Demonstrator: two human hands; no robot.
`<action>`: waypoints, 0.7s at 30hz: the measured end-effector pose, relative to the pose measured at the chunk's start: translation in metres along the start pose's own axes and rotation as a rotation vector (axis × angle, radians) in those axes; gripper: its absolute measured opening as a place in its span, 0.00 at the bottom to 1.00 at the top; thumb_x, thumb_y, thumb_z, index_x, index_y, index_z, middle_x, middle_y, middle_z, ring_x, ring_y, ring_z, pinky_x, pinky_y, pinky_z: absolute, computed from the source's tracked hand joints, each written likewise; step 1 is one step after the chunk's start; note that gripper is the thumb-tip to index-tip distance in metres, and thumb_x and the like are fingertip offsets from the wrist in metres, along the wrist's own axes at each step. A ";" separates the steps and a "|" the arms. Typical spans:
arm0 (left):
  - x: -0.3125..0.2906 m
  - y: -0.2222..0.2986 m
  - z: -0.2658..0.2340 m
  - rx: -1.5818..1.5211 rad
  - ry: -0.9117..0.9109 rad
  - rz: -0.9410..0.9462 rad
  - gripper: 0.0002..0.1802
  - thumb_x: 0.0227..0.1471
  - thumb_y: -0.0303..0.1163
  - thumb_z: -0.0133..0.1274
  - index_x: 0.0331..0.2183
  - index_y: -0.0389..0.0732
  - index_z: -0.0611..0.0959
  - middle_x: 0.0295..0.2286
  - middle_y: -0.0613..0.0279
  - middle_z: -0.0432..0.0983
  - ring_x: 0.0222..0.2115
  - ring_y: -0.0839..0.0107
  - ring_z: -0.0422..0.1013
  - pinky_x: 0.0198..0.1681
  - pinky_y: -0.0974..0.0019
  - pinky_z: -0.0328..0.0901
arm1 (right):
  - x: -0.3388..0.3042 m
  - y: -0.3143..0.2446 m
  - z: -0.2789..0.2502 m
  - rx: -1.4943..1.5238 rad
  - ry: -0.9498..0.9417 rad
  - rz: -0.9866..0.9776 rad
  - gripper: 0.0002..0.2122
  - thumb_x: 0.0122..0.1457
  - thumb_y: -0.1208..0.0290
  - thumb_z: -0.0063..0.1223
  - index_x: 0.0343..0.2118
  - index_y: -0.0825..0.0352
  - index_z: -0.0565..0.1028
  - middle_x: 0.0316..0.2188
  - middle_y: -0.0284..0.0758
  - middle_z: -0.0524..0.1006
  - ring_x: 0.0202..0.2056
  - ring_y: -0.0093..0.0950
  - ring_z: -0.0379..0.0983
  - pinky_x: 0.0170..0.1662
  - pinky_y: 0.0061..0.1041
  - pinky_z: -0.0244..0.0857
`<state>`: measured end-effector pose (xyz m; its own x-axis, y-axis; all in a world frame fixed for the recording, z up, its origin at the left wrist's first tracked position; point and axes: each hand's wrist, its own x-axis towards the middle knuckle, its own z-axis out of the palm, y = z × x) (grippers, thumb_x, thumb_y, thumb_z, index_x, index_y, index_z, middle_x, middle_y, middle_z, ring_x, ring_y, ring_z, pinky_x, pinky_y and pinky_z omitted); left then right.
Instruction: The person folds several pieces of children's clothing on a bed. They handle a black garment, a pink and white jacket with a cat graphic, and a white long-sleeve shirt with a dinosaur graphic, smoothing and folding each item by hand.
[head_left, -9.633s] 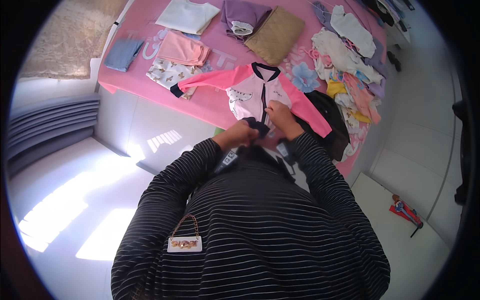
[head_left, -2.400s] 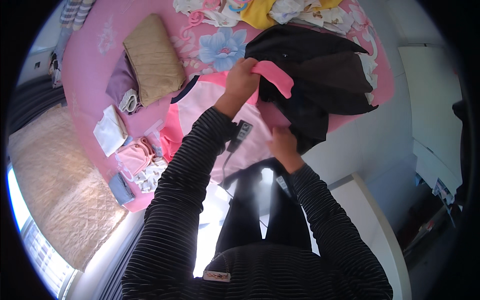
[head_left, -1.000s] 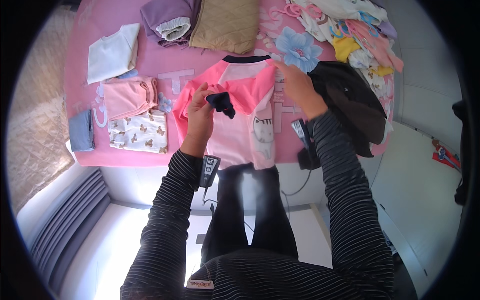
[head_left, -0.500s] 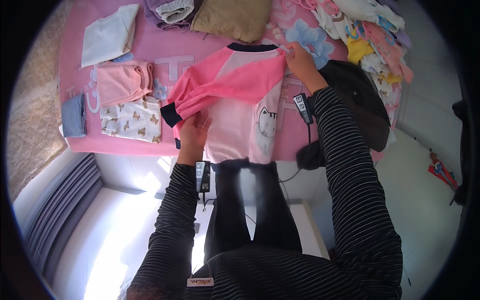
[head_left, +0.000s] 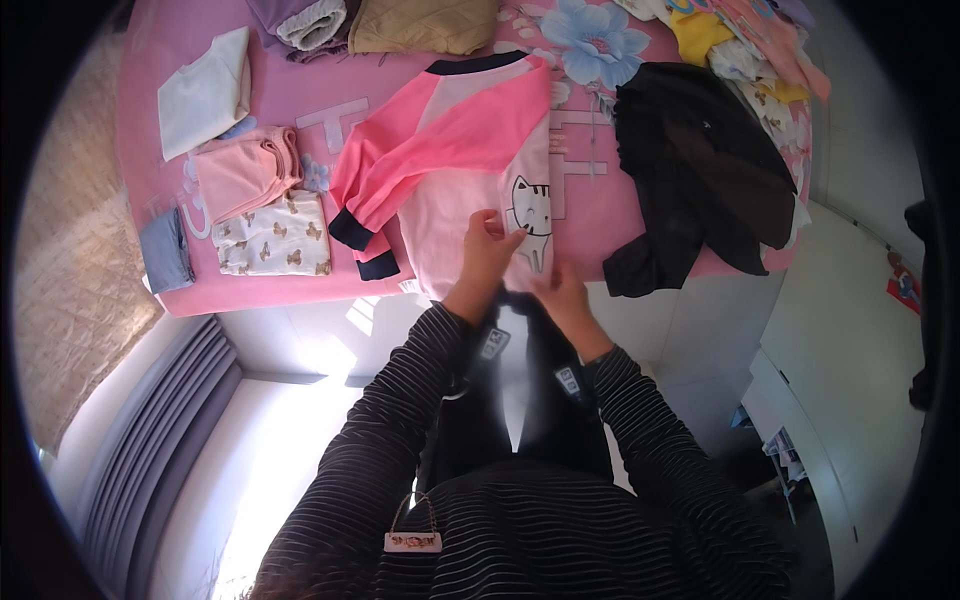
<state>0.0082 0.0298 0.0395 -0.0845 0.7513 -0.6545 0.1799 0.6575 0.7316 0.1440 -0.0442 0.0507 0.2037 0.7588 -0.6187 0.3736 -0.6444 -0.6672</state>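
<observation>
A pink children's sweatshirt with navy collar and cuffs and a cat print lies on the bed, its near edge at the bed's edge. One pink sleeve crosses the front, and both navy cuffs lie together at its left. My left hand rests on the lower front beside the cat print, thumb and fingers apart. At the lower right corner, my right hand has its fingers closed on the hem; the fingertips are partly hidden. Small devices are strapped at both my wrists.
Left of the sweatshirt lie folded white cloth, pink clothing, bear-print clothing and blue-grey cloth. A black garment spreads at the right. Behind are a tan quilted garment and a heap of clothes.
My right hand has left the sweatshirt's upper right shoulder and come down to the hem. My left hand has moved right from the cuffs onto the lower front. The right side now lies folded inward.
</observation>
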 end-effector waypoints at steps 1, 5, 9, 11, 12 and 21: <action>0.002 0.000 0.001 -0.010 -0.107 -0.102 0.22 0.41 0.25 0.55 0.40 0.29 0.70 0.28 0.56 0.73 0.29 0.70 0.70 0.33 0.70 0.66 | -0.004 0.004 0.001 -0.043 0.009 0.034 0.11 0.42 0.71 0.57 0.28 0.70 0.71 0.23 0.40 0.75 0.26 0.31 0.72 0.31 0.26 0.65; 0.007 0.001 0.000 -0.021 -0.213 -0.307 0.14 0.43 0.22 0.52 0.36 0.28 0.75 0.30 0.54 0.74 0.30 0.69 0.71 0.33 0.70 0.66 | -0.006 0.018 -0.006 -0.127 -0.006 0.030 0.08 0.42 0.74 0.54 0.27 0.68 0.69 0.20 0.38 0.73 0.24 0.31 0.71 0.30 0.27 0.65; 0.020 0.005 -0.005 -0.304 -0.285 -0.275 0.13 0.46 0.24 0.50 0.37 0.31 0.74 0.32 0.57 0.73 0.32 0.70 0.70 0.37 0.70 0.65 | -0.003 0.023 -0.021 -0.184 0.083 0.010 0.06 0.44 0.74 0.53 0.26 0.66 0.69 0.21 0.39 0.73 0.25 0.35 0.71 0.29 0.28 0.65; 0.038 0.012 -0.006 -0.604 -0.325 -0.265 0.13 0.47 0.26 0.49 0.38 0.33 0.74 0.33 0.59 0.73 0.34 0.70 0.70 0.38 0.69 0.65 | -0.001 0.018 -0.024 -0.166 0.132 -0.008 0.06 0.47 0.73 0.52 0.28 0.66 0.69 0.21 0.37 0.73 0.24 0.30 0.71 0.28 0.26 0.64; 0.045 0.015 -0.006 -0.770 -0.367 -0.245 0.14 0.48 0.27 0.49 0.38 0.34 0.73 0.33 0.59 0.73 0.34 0.70 0.70 0.39 0.69 0.65 | 0.001 0.014 -0.022 -0.016 0.053 -0.082 0.06 0.47 0.74 0.51 0.29 0.66 0.69 0.20 0.36 0.72 0.23 0.27 0.70 0.27 0.24 0.64; 0.099 0.046 -0.030 -1.397 -0.343 -0.160 0.22 0.50 0.37 0.47 0.45 0.36 0.69 0.45 0.57 0.66 0.48 0.63 0.61 0.54 0.57 0.54 | 0.022 0.016 0.023 0.560 -0.368 0.152 0.08 0.52 0.79 0.37 0.35 0.71 0.67 0.19 0.34 0.69 0.21 0.22 0.65 0.24 0.18 0.61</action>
<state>-0.0214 0.1360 0.0135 0.2588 0.7476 -0.6117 -0.9114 0.3988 0.1017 0.1333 -0.0397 0.0166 -0.1411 0.6379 -0.7571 -0.1793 -0.7686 -0.6141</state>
